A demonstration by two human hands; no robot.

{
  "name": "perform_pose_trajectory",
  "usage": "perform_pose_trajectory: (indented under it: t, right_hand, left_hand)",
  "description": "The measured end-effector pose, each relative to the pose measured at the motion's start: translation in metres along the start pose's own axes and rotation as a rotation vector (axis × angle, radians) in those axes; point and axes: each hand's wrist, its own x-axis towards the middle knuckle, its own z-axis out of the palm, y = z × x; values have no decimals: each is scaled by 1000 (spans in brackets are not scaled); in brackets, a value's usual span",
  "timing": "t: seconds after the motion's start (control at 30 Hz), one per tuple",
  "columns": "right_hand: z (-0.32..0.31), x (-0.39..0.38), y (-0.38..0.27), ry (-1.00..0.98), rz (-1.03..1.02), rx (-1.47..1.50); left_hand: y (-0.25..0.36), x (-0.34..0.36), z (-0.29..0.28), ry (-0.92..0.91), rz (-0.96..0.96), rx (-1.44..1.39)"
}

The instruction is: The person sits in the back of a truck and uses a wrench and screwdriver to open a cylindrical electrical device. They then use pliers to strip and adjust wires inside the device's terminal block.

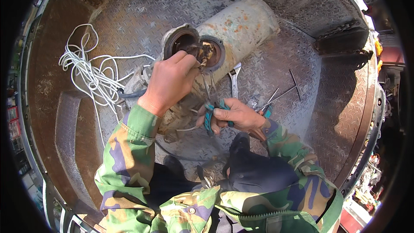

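A worn, pale grey cylindrical machine housing (241, 21) lies tilted across the metal floor. In its side is a round opening (215, 54) with dark and yellowish wires (205, 54) inside. Next to it a second round, cup-like part (183, 41) stands with its hollow facing up. My left hand (172, 77) is closed in a pinch at the wires; what sits between the fingertips is hidden. Just below, my right hand (233, 115) grips scissors with teal handles (210, 114). Their slim blades are spread and point up toward the wires.
An adjustable wrench (234, 82) lies right of the housing. Farther right are a T-handled tool (295, 85) and other slim tools. Coiled white cord (88, 73) lies left. Tread-plate walls (340, 86) surround me; a dark cable (181, 157) runs near my feet.
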Motion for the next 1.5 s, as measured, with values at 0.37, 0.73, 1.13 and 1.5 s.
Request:
perform_pose_trajectory:
  t: [0.37,0.73,1.13,1.5]
  right_hand:
    - [-11,37,20,14,-168,-114]
    - [-12,42,22,39,-199,-108]
    - [-14,43,23,80,-279,-201]
    - [10,9,-173,-28,-72,-2248]
  left_hand:
    - [4,3,2,-3,-17,25]
    - [5,4,0,-5,-28,4]
    - [5,2,-5,2,-28,1]
    - [-3,0,0,-93,107,67]
